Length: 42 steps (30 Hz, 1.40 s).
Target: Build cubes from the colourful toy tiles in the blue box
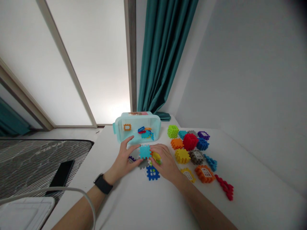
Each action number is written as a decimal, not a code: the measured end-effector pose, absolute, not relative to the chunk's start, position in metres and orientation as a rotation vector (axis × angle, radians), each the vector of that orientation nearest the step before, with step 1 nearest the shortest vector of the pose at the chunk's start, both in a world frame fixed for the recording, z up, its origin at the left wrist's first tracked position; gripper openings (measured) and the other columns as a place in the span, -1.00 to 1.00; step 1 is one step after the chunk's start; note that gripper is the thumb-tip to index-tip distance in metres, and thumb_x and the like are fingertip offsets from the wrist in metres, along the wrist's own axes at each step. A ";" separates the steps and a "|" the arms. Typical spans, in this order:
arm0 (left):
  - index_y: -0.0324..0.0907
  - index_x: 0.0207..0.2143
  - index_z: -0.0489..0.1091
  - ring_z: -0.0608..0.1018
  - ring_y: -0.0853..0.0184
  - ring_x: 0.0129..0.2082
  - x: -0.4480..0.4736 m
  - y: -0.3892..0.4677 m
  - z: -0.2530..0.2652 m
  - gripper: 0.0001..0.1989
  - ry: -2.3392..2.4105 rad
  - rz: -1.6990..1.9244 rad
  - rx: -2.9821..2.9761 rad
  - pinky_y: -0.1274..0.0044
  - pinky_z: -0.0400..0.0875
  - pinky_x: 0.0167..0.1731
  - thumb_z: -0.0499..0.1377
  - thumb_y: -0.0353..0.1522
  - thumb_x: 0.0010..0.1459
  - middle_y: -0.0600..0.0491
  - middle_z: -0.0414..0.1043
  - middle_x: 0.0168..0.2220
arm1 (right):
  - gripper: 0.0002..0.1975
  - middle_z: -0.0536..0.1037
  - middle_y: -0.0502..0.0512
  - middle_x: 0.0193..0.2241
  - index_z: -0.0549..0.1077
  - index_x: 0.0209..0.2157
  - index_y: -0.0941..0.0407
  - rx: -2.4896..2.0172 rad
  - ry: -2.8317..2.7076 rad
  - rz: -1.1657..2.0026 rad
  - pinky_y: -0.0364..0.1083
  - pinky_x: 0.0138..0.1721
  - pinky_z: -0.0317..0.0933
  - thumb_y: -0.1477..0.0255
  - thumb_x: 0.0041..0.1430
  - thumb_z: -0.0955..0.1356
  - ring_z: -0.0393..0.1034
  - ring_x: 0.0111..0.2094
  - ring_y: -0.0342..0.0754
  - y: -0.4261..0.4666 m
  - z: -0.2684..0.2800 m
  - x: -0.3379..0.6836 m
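Observation:
Between my two hands is a light-blue interlocking block panel (145, 151) with toothed edges. My left hand (126, 156), with a black watch on its wrist, pinches the panel's left side between thumb and fingers. The right hand (165, 159) grips it from the other side, with a yellow piece (156, 157) partly hidden under its fingers. Just below lie a grey panel (144, 164) and a blue window panel (153, 172). A purple piece (131, 159) shows beside my left thumb. Whether these pieces are joined, I cannot tell.
Behind my hands a pale-blue plastic bin (157, 123) holds several loose panels. To the right are stacks of panels, including red (190, 141), yellow (182, 156) and orange (205, 174). A white cable (72, 189) loops over at lower left; a black phone (61, 173) lies left of the table.

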<state>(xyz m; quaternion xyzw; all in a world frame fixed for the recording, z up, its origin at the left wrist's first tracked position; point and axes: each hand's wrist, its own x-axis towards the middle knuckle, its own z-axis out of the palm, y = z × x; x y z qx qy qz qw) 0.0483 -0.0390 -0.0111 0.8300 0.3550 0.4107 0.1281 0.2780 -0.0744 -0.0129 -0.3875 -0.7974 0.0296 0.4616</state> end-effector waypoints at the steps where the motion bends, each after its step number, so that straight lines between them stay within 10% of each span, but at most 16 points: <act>1: -0.04 0.09 0.38 0.20 -0.04 0.31 0.048 -0.039 -0.011 -0.54 1.033 1.195 2.415 0.06 0.21 0.24 0.32 -0.29 0.13 -0.15 0.02 0.31 | -0.60 0.54 0.15 -0.03 0.33 0.09 -0.02 -0.952 -1.957 0.073 0.17 0.08 0.32 0.51 0.23 0.34 0.39 0.04 0.10 -0.074 -0.013 0.278; 42: -0.08 0.05 0.37 0.35 0.05 0.17 0.050 -0.038 -0.015 -0.57 1.070 1.243 2.481 0.14 0.36 0.13 0.32 -0.27 0.13 -0.14 0.16 0.20 | -0.62 0.52 0.17 0.01 0.37 0.07 0.00 -0.973 -1.947 0.125 0.15 0.09 0.30 0.54 0.23 0.32 0.38 0.06 0.08 -0.074 -0.014 0.276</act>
